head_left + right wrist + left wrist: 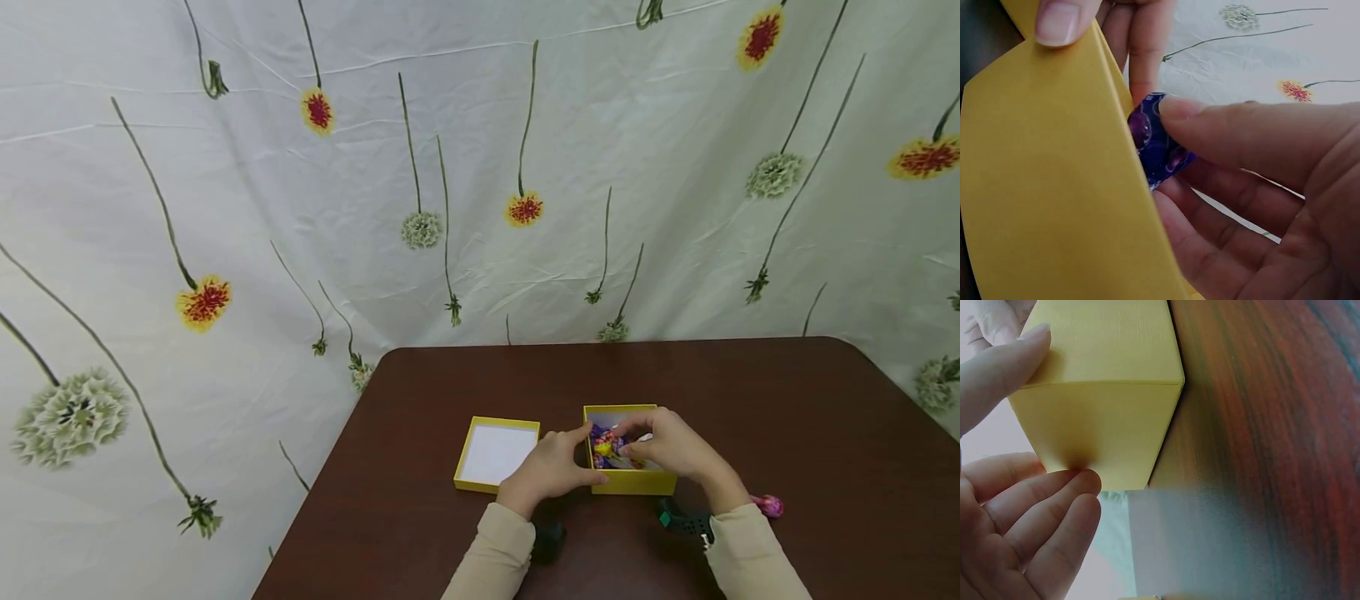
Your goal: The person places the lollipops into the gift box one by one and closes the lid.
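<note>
A yellow box [633,483] stands on the table, its top uncovered, with several brightly wrapped candies [604,447] inside. My left hand [551,468] grips the box's left end. In the left wrist view, the thumb [1013,365] lies on one face of the box, and the other fingertips touch the far edge of its end. Over the box's inside, my right hand [671,446] reaches past the rim. Its thumb and fingers pinch a blue-and-purple wrapped candy [1163,140], which the box wall partly hides in the right wrist view.
To the left lies the yellow lid [497,454], white inside facing up. A pink wrapped candy [769,505] rests on the brown table [847,433] beside my right wrist. Behind the table hangs a white cloth [360,167] printed with flowers.
</note>
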`<state>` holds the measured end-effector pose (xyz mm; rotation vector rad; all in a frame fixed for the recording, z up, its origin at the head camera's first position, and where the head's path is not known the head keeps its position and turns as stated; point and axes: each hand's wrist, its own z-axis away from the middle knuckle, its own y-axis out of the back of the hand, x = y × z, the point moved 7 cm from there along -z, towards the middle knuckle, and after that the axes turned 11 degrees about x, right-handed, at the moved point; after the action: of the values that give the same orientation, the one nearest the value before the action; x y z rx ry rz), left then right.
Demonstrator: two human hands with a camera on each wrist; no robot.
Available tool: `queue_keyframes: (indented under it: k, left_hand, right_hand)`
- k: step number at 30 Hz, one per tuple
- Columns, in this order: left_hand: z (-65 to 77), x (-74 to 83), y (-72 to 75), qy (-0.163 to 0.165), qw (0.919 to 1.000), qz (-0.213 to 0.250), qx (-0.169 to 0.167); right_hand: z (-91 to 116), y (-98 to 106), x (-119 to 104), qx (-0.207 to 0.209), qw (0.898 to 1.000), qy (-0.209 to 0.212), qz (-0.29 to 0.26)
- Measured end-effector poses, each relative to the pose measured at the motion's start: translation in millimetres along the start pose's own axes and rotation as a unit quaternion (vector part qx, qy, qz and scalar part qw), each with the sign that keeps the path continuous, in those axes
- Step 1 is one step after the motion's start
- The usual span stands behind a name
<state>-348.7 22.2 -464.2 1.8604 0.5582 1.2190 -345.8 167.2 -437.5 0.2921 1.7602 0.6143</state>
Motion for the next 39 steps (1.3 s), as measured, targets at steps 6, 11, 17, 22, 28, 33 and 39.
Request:
queue_keyframes:
  k: [6, 11, 17, 22, 28, 33, 39]
  left_hand:
    - [0.8, 1.4, -1.1, -0.004, 1.0000, 0.002, 0.000]
    - [2.5, 1.7, -2.4, -0.002, 1.0000, 0.003, 0.002]
    - [3.2, 1.4, -2.6, 0.002, 1.0000, 0.008, 0.000]
    - [3.4, 2.4, -1.7, -0.002, 1.0000, 0.006, -0.001]
    - [3.1, 2.7, 0.0, -0.006, 1.0000, 0.006, 0.000]
    - [2.2, 3.3, 1.0, -0.012, 0.9999, 0.008, 0.001]
    - [1.2, 3.9, 1.3, -0.014, 0.9998, 0.012, -0.002]
  right_hand:
    - [-0.1, -4.2, 6.0, 0.002, 1.000, -0.013, 0.002]
    - [0.2, -8.3, 10.3, 0.009, 1.000, -0.020, 0.018]
    - [-1.3, -12.1, 9.7, 0.017, 0.998, -0.008, 0.064]
    - [-3.4, -14.3, 7.7, 0.018, 0.996, 0.013, 0.091]
    - [-4.7, -15.5, 4.6, 0.018, 0.995, 0.026, 0.100]
    - [-5.9, -15.3, 1.5, 0.029, 0.993, 0.034, 0.111]
    - [-7.4, -15.6, 1.1, 0.042, 0.990, 0.019, 0.135]
